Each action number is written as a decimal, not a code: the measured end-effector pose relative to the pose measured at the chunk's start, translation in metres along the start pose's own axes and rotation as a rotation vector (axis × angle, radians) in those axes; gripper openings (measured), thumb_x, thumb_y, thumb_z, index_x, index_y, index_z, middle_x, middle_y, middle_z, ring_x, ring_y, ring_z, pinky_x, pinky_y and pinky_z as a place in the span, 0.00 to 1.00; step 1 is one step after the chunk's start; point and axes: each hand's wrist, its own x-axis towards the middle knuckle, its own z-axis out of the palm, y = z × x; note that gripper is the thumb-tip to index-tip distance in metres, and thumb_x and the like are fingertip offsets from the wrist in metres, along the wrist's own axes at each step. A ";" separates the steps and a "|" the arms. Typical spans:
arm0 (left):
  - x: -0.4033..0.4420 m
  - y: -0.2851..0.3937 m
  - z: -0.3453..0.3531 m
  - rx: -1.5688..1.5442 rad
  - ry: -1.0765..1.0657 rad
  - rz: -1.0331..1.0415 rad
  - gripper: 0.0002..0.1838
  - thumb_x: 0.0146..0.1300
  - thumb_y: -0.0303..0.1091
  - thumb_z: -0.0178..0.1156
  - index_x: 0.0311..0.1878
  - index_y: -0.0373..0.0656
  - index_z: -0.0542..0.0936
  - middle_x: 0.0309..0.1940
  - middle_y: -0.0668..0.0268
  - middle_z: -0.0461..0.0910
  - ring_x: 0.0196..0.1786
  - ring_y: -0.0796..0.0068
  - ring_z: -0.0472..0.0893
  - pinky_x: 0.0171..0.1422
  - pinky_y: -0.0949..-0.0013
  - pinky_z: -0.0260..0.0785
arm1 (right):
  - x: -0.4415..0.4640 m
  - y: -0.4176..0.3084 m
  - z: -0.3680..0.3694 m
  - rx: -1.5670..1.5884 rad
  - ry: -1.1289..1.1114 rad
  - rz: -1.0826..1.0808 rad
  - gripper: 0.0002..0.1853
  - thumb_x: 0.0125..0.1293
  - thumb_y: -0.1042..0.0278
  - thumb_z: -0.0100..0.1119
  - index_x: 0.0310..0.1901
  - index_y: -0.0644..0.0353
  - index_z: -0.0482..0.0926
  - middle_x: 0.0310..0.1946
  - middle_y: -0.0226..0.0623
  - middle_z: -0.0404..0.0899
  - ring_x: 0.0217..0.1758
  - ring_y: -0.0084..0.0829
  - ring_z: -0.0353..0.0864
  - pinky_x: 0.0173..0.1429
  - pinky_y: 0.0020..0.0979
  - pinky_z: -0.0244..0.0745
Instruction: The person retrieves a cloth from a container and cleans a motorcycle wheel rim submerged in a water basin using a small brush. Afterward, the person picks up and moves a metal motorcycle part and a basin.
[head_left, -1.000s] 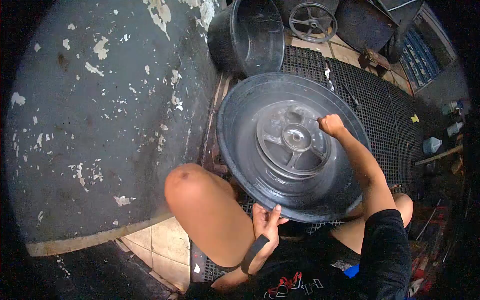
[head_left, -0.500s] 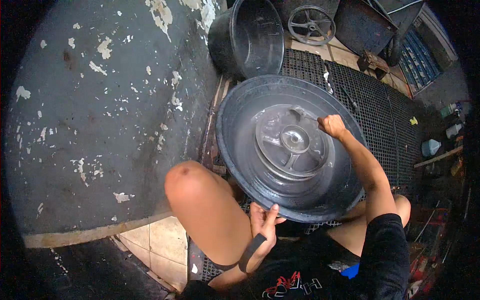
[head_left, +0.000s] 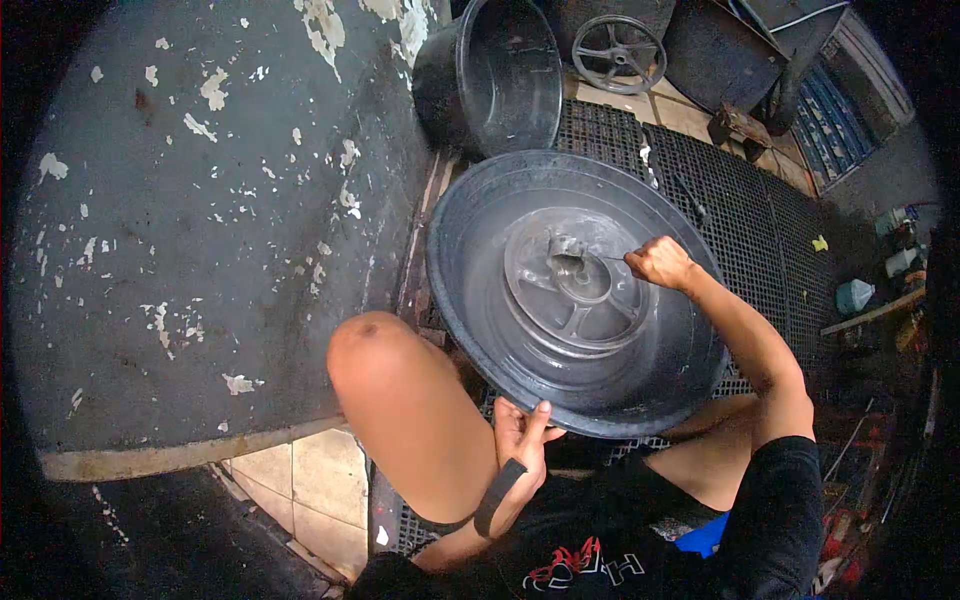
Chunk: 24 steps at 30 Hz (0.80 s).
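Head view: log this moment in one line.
left hand: gripping basin rim; right hand: gripping scoop; scoop: over wheel; wheel: in basin

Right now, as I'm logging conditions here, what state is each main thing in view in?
Basin: uncovered, wet-looking inside
Spoked wheel: lying inside the basin
Thin-handled tool: head over the wheel
Left hand: gripping the basin's rim
Right hand: closed on the tool's handle
Black tub: uncovered
Second wheel: outside the basin
Wall: paint flaking
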 end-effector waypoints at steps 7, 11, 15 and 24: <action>-0.004 0.011 0.004 -0.011 -0.028 0.011 0.14 0.63 0.31 0.58 0.45 0.45 0.63 0.41 0.65 0.75 0.38 0.77 0.79 0.32 0.76 0.78 | 0.008 0.024 0.047 -0.005 0.077 0.257 0.06 0.56 0.65 0.52 0.29 0.56 0.77 0.22 0.42 0.80 0.24 0.42 0.80 0.27 0.42 0.74; -0.004 0.014 0.006 0.012 -0.031 0.009 0.14 0.63 0.31 0.58 0.46 0.43 0.62 0.41 0.64 0.75 0.38 0.76 0.79 0.32 0.76 0.79 | 0.019 0.031 0.071 -0.012 -0.087 0.384 0.09 0.57 0.63 0.52 0.31 0.54 0.81 0.25 0.44 0.81 0.27 0.43 0.82 0.31 0.42 0.77; -0.001 0.007 0.001 -0.014 -0.020 -0.009 0.15 0.63 0.33 0.60 0.45 0.46 0.63 0.39 0.69 0.75 0.37 0.81 0.77 0.33 0.76 0.78 | 0.025 0.029 0.089 -0.044 -0.202 0.387 0.09 0.56 0.62 0.52 0.32 0.52 0.82 0.25 0.45 0.82 0.29 0.45 0.83 0.34 0.44 0.78; -0.001 0.007 0.001 0.006 -0.028 0.005 0.14 0.63 0.30 0.57 0.46 0.46 0.63 0.41 0.66 0.75 0.37 0.77 0.79 0.32 0.74 0.79 | -0.015 0.040 0.085 0.113 -0.068 0.494 0.10 0.55 0.59 0.53 0.32 0.54 0.80 0.23 0.48 0.80 0.28 0.48 0.81 0.33 0.46 0.75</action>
